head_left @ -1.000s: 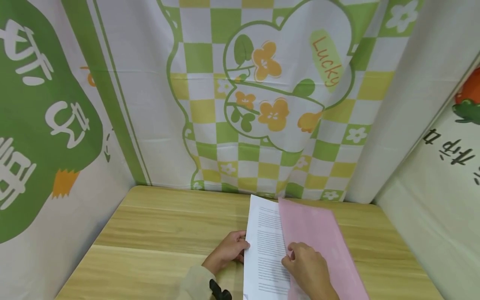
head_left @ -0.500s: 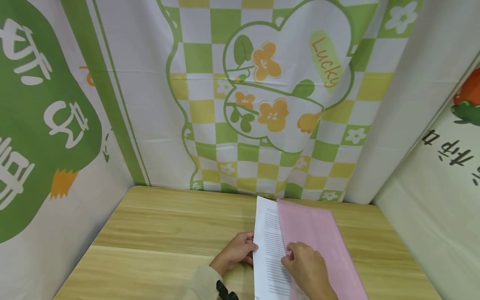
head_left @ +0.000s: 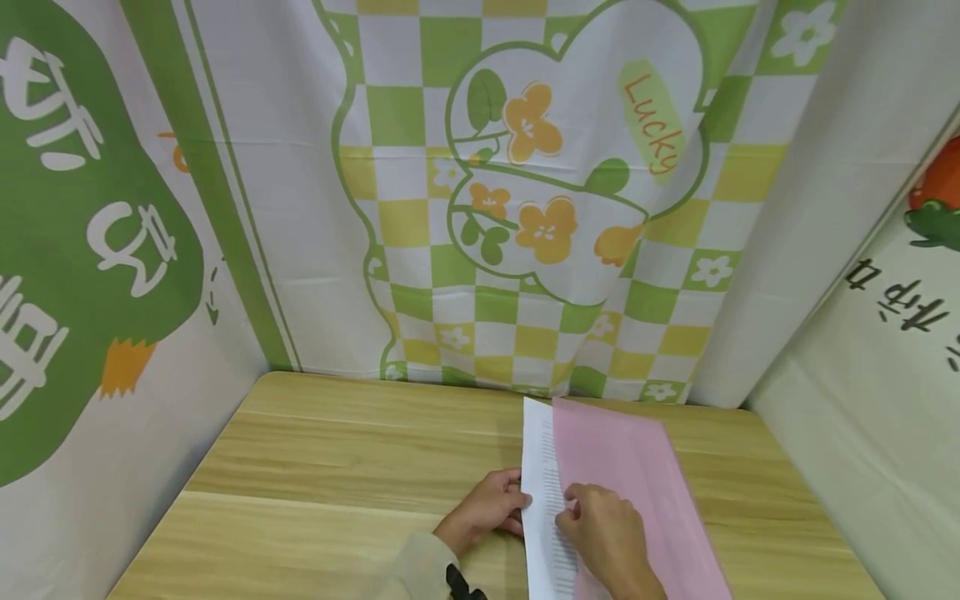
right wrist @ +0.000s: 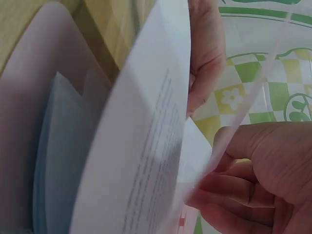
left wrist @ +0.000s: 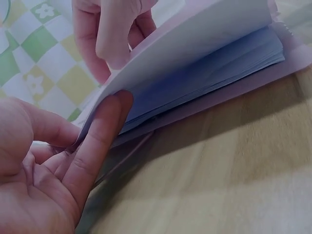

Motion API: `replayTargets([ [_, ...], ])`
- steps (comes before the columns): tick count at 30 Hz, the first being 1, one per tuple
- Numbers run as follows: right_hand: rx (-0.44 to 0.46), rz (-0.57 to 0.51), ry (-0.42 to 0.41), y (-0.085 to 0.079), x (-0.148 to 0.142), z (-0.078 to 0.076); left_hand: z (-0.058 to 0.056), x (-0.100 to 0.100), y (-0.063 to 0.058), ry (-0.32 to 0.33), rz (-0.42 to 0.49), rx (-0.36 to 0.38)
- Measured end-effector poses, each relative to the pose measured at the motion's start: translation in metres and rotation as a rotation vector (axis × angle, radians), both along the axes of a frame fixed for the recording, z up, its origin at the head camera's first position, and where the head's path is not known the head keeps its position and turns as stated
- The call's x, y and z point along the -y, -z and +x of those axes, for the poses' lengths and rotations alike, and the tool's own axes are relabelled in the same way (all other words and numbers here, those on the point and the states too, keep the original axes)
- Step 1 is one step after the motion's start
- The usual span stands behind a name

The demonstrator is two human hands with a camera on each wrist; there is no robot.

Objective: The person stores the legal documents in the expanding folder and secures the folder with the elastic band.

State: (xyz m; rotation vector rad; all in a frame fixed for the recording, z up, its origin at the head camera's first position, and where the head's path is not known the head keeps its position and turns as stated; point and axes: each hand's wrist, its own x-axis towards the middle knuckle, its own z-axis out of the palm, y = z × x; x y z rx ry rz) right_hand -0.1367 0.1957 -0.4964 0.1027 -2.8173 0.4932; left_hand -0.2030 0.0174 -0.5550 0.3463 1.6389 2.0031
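A pink translucent folder [head_left: 637, 454] lies at the right of the table, its top cover raised at the left edge. My right hand [head_left: 609, 533] pinches that cover edge between thumb and fingers, as the right wrist view shows. Beneath the cover, a white printed sheet [head_left: 537, 483] sticks out on the left. My left hand [head_left: 487, 507] pinches the sheet's left edge, thumb on top and fingers below. In the left wrist view the sheet bows upward over a stack of bluish papers [left wrist: 204, 73], which rests on the folder's bottom cover [right wrist: 51, 39].
The wood-grain table [head_left: 322, 467] extends left of the folder and a little to its right. A checked green and yellow curtain [head_left: 457, 275] hangs along the table's far edge. Printed cloth walls [head_left: 862, 467] stand on both sides.
My left hand has moved right with the printed sheet, so less of it shows beside the pink cover. My right hand has shifted only slightly left.
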Motion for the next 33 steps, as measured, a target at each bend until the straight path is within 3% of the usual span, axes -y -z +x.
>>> replayTargets([
  [10,0.008,-0.020,-0.002,0.002,0.006,0.001,0.000,-0.007,0.001,0.024,-0.004,0.006],
  [21,0.031,-0.025,-0.011,0.000,0.006,0.002,0.000,0.004,0.001,0.017,-0.025,-0.014],
  [33,0.022,-0.007,-0.010,0.002,0.009,0.005,0.000,-0.005,0.000,-0.051,-0.090,-0.013],
])
